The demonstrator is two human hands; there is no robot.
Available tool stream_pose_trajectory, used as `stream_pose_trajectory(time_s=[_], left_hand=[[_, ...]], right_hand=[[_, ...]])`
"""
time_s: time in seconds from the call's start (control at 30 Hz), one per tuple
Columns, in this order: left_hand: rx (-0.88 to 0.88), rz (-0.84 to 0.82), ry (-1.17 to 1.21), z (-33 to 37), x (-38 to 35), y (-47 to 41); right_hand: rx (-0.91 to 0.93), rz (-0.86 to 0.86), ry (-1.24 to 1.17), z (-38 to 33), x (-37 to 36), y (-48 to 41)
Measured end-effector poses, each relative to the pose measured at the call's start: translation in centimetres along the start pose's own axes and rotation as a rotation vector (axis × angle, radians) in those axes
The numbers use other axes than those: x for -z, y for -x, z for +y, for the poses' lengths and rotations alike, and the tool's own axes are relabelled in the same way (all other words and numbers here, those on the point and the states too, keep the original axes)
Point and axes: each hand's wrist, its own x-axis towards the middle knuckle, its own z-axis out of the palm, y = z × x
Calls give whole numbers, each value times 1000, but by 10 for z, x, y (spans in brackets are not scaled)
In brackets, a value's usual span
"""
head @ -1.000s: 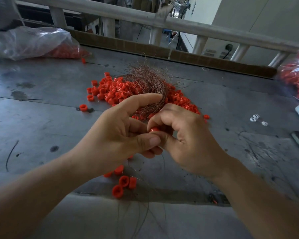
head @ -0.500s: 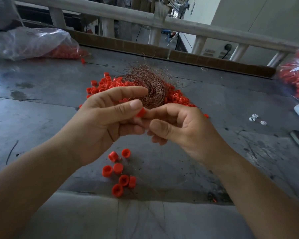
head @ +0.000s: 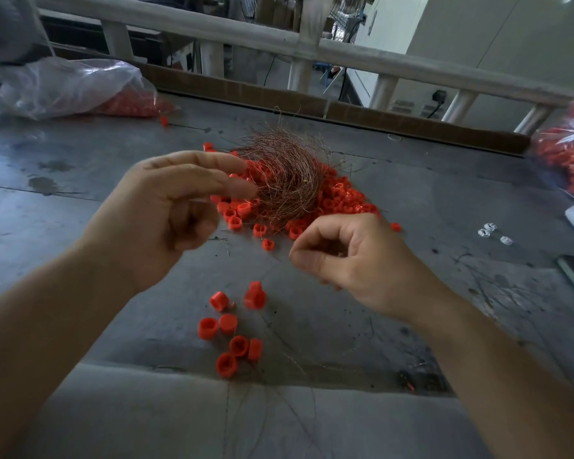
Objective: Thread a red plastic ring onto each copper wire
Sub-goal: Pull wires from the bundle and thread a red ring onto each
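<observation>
Red plastic ring that both hands pinched half a second ago is out of sight now, and the hands have parted. The tangled bundle of copper wire (head: 285, 180) lies on the pile of loose red plastic rings (head: 342, 200), far on the grey table (head: 80, 226), just beyond the left hand (head: 166, 213). That hand is blurred, so I cannot tell its fingers. The right hand (head: 355, 256), nearer, presses thumb and forefinger together. To do the step well, I think, draw one wire out slowly.

Table (head: 80, 226) w/ rings (head: 342, 200), wire bundle (head: 285, 180)
</observation>
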Motion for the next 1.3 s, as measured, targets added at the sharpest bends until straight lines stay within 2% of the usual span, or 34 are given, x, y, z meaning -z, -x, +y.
stream_pose_trajectory(time_s=[0.17,0.37,0.5,0.63,0.83,0.9,0.97,1.03,1.1,1.2,1.3], left_hand=[[-54,285,-145,2,19,-15],[-115,490,-842,-12,38,-31],[-90,512,-1076,-16,56,-40],[-31,439,-1231,-23,61,-44],[-83,362,-1351,-31,63,-45],[-159,372,-1324,-28,60,-44],[-227,339,-1139,-23,51,-41],[-250,186,-814,-16,35,-30],[-300,-33,-636,-13,19,-17],[-326,-249,-662,-19,5,-8],[-342,-308,-787,-30,1,-9]], right_hand=[[-41,-159,284,9,-14,-1],[-79,-194,311,10,-9,0],[-77,-146,293,8,-4,1],[-76,-73,288,8,4,0],[-84,-13,304,11,12,-1],[-98,48,324,13,13,-3],[-110,127,368,17,14,-6],[-117,200,418,22,14,-7],[-111,258,424,27,15,-8],[-55,333,402,30,15,-11],[40,312,404,31,12,-13]])
